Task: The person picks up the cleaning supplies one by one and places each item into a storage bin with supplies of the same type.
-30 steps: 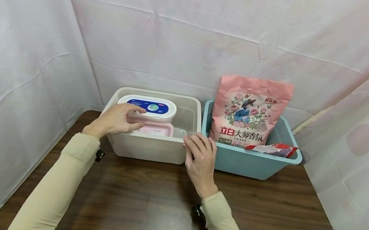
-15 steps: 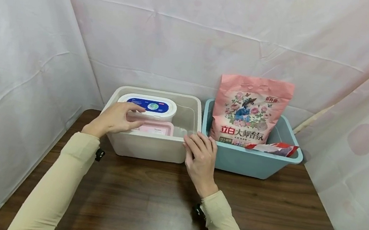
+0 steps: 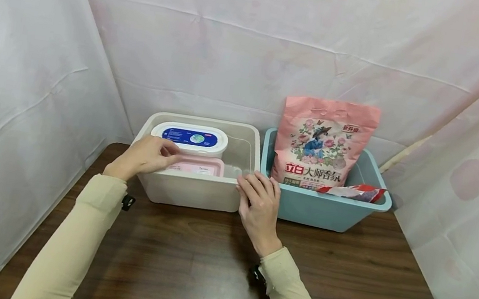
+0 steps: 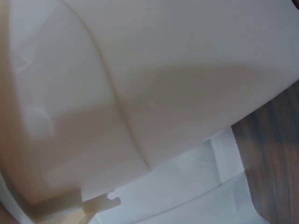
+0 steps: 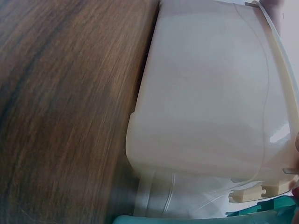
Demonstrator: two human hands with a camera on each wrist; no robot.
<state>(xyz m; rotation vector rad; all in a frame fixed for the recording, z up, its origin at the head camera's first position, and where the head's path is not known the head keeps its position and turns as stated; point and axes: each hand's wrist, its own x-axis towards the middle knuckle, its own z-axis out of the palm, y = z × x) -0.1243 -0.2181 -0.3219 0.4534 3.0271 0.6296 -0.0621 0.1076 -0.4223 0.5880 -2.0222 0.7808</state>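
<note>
In the head view, a beige storage bin (image 3: 189, 192) stands on the table. Inside it, a white oval lidded tub (image 3: 217, 150) with a blue label is behind a low pink box (image 3: 220, 168). My left hand (image 3: 143, 156) bends over the bin's front left rim, fingers and thumb at the pink box's left end; the fingertips are hidden. With curled fingers, my right hand (image 3: 260, 207) grips the bin's front right corner. In the left wrist view, the bin wall (image 4: 154, 102) fills most of the picture. The right wrist view shows its outer side (image 5: 205, 93).
A blue bin (image 3: 315, 212) sits close beside the beige one. In it stands a pink laundry powder bag (image 3: 324, 146), with a red and purple packet (image 3: 355, 192) at the front rim. Pale cloth (image 3: 233, 62) hangs behind. The table (image 3: 186, 269) is dark wood.
My left hand's fingers have drawn back to the left and bent, with a narrower gap to the thumb. The right hand keeps its place on the rim.
</note>
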